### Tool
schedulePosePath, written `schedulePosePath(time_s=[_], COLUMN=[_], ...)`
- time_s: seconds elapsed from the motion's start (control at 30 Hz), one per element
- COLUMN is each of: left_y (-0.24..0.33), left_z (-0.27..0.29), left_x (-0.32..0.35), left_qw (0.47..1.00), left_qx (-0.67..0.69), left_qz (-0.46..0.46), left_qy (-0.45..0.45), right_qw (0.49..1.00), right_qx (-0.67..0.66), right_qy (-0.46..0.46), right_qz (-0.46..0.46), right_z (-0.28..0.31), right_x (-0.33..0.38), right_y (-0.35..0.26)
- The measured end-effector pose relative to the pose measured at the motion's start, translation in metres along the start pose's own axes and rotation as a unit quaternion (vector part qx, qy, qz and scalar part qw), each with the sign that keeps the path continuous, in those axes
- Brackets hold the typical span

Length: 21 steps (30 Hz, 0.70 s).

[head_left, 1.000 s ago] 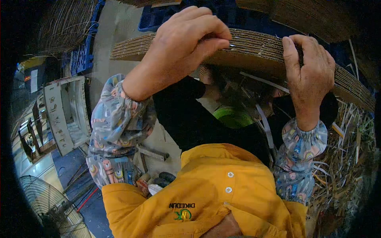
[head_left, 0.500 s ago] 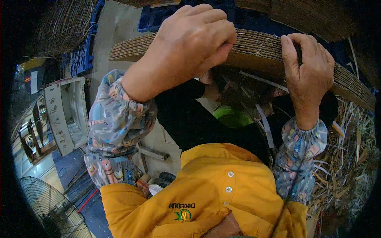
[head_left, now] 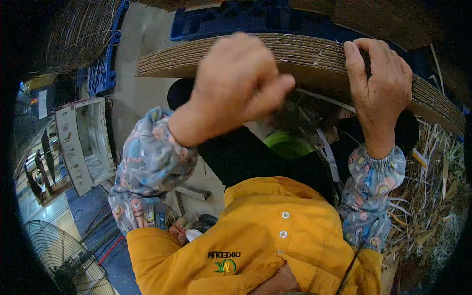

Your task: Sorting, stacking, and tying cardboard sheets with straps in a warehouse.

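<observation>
A thick stack of corrugated cardboard sheets (head_left: 305, 51) stretches across the upper part of the head view, its layered edges facing up. My right hand (head_left: 381, 78) grips the stack right of centre, thumb and fingers curled over its top edge. Smeared by motion, my left hand (head_left: 236, 81) is in front of the stack's left half. Its fingers are curled in and the thumb sticks out to the right; anything it may hold is hidden. Patterned grey sleeve covers (head_left: 152, 157) cover both forearms.
A green basin (head_left: 290, 145) sits on the floor below the stack. Shredded strips (head_left: 423, 196) pile up at right. Blue pallets (head_left: 211, 22) lie beyond the stack. At left are a white open box (head_left: 81, 142) and a wire-caged fan (head_left: 59, 250).
My left hand has come down from above the stack's top edge toward my body, and its thumb has parted from the fingers. The right hand and the stack have barely moved.
</observation>
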<state>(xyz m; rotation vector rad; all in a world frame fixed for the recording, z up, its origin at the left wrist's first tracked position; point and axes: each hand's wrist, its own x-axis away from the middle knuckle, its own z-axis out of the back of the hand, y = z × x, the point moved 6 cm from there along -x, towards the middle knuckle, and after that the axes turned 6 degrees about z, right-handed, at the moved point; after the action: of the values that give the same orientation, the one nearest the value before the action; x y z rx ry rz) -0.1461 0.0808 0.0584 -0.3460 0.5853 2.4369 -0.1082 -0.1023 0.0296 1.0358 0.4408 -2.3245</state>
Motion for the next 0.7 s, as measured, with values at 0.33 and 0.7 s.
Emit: schedulePosePath(time_s=[0.33,0.7], left_y=[-0.098,-0.131], left_z=[0.036,0.029], left_x=[0.051,0.015], left_qw=[0.965,0.976], left_qx=[-0.200,-0.158], left_qz=[0.145,0.137], left_qy=[-0.090,-0.060], right_qw=[0.999,0.991], right_qx=[-0.014,-0.078], right_qy=[0.010,0.109], right_qz=[-0.029,-0.021], right_z=[-0.012,0.005], right_x=[-0.004,-0.022], right_y=[-0.005,0.052])
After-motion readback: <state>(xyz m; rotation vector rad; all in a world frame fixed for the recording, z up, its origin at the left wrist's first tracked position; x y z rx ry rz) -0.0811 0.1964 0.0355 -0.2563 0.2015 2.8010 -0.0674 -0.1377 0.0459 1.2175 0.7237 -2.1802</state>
